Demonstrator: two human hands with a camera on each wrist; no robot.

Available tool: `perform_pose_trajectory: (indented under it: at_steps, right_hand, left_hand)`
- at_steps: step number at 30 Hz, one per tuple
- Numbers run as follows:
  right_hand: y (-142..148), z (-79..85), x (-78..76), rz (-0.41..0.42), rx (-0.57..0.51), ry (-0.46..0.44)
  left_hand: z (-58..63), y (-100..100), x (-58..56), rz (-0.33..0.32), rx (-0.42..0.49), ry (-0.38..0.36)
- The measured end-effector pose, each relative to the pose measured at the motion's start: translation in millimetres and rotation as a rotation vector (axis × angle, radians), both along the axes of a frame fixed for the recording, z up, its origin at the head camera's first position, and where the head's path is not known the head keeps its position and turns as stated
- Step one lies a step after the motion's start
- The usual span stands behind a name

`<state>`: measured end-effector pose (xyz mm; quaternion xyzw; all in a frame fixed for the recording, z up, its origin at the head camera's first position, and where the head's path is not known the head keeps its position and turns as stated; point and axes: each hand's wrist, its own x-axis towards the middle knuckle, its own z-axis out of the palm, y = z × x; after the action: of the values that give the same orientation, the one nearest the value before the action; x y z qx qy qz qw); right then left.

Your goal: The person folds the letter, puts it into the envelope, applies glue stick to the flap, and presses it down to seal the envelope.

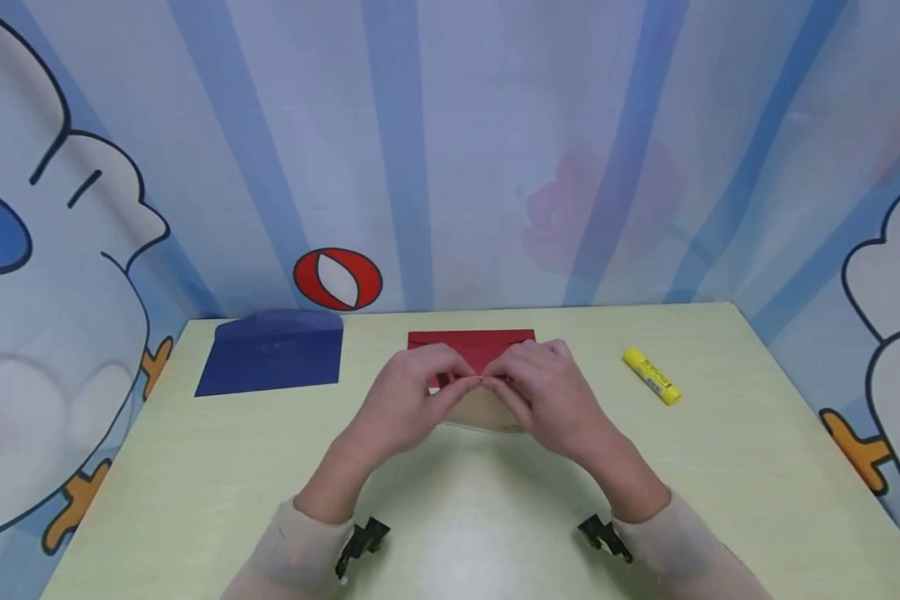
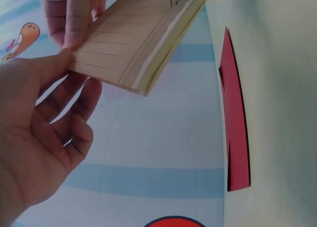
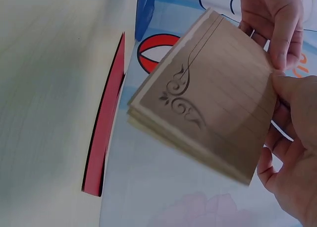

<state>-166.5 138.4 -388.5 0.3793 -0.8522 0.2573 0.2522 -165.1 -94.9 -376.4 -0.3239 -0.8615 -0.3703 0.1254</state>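
Note:
A folded sheet of tan lined letter paper (image 1: 483,412) hangs between both hands above the table, its layers parting at the far edge in the wrist views. Its ruled lines and dark scroll ornament (image 3: 181,100) show in the right wrist view. Thumb and fingers of my left hand (image 1: 411,396) pinch the paper's near edge. My right hand (image 1: 553,398) pinches the same edge close beside it, fingertips almost meeting at the middle. Just beyond the hands lies a red envelope (image 1: 480,340), partly hidden by them in the head view.
On the left of the table lies a dark blue envelope (image 1: 270,367) with its flap up. A yellow glue stick (image 1: 651,377) rests to the right. Behind the pale table (image 1: 487,533) hangs a blue striped cloth (image 1: 480,150) with cartoon figures.

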Motion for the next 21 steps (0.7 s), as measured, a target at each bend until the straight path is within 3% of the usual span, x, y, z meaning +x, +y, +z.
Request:
perform_pose_trajectory:
  at_steps: [7, 10, 13, 17, 21]
  right_hand:
    - [18, -3.6, -14.7, -0.093, -0.020, -0.109]
    - [27, -3.0, -19.7, -0.091, -0.073, -0.183]
    - [32, -1.5, -21.5, -0.074, -0.134, -0.290]
    - [33, -0.5, -19.8, -0.061, -0.220, -0.434]
    - [27, -1.9, -16.2, -0.026, -0.273, -0.505]
  left_hand:
    - [4.9, -26, -9.9, 0.073, 0.144, -0.071]
    - [6.6, -33, -12.2, 0.091, 0.174, -0.130]
    - [7.9, -35, -13.1, 0.079, 0.142, -0.203]
    - [8.1, -33, -11.5, 0.052, 0.022, -0.309]
    - [3.3, -25, -9.1, 0.020, -0.089, -0.366]
